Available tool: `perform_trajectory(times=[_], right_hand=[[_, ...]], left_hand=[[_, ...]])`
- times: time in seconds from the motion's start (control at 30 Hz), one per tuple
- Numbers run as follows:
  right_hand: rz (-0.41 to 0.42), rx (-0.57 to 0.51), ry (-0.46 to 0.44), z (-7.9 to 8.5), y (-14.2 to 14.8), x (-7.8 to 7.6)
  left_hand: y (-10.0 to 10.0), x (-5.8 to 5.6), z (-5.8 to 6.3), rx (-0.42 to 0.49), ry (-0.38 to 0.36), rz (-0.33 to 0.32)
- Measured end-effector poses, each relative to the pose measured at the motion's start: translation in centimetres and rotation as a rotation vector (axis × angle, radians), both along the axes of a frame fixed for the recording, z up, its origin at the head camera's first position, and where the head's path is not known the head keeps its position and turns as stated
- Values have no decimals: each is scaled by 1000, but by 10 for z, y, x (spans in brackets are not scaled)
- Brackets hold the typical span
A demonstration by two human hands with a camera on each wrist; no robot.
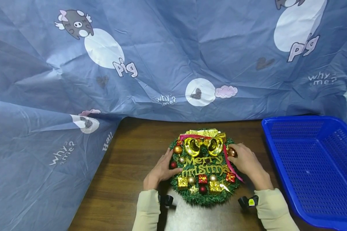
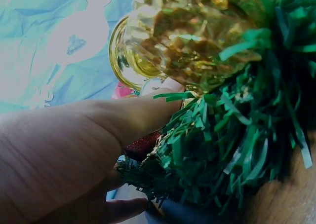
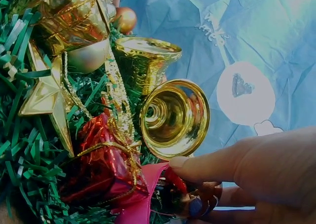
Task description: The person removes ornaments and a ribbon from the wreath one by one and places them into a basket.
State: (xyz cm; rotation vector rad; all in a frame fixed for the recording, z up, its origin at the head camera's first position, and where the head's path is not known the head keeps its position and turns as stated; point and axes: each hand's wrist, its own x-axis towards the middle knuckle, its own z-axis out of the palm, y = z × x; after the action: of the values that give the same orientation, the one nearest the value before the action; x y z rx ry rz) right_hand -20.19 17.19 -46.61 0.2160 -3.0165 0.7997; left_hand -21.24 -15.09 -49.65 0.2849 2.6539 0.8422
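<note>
A green tinsel Christmas wreath [image 1: 203, 200] lies on the brown table, its gold "Merry Christmas" lettering facing up. My left hand [image 1: 163, 170] holds its left edge, thumb across the decorations and fingers along the outer side. In the left wrist view the thumb reaches under a gold gift box [image 2: 197, 36], amid green tinsel. At the opposite edge my right hand [image 1: 247, 162] grips the wreath, with thumb and fingers around a shiny copper bauble [image 1: 232, 152]. Its thumb tip touches the pink ribbon [image 3: 148, 184] below a gold bell [image 3: 175, 120]; the other fingers are partly hidden.
A blue plastic basket [image 1: 280, 166] stands close to my right forearm. Blue printed cloth [image 1: 162, 57] hangs behind the table [image 1: 133, 154] and along its left side. Small red gift boxes, gold stars and several baubles decorate the wreath.
</note>
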Motion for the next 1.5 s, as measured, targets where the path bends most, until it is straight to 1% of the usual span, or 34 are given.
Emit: perform_trajectory(times=[0.13,0.4,0.7,0.93,1.07,1.3,1.5], right_hand=[[-3,-5,-2,1,1,1],[-12,-6,-16,5,4,4],[-20,-6,20,9,5,7],[-25,-11,62,11,7,10],[-28,-15,63,14,7,10],[-26,-16,72,23,6,10],[-23,-10,79,29,5,5]], left_hand=[[0,2,2,1,4,-8],[1,2,-2,-6,-4,5],[3,4,-2,-15,-12,7],[3,6,-4,3,-19,6],[3,6,-4,2,-24,11],[3,3,-4,-9,-18,-7],[1,0,1,-7,-23,9]])
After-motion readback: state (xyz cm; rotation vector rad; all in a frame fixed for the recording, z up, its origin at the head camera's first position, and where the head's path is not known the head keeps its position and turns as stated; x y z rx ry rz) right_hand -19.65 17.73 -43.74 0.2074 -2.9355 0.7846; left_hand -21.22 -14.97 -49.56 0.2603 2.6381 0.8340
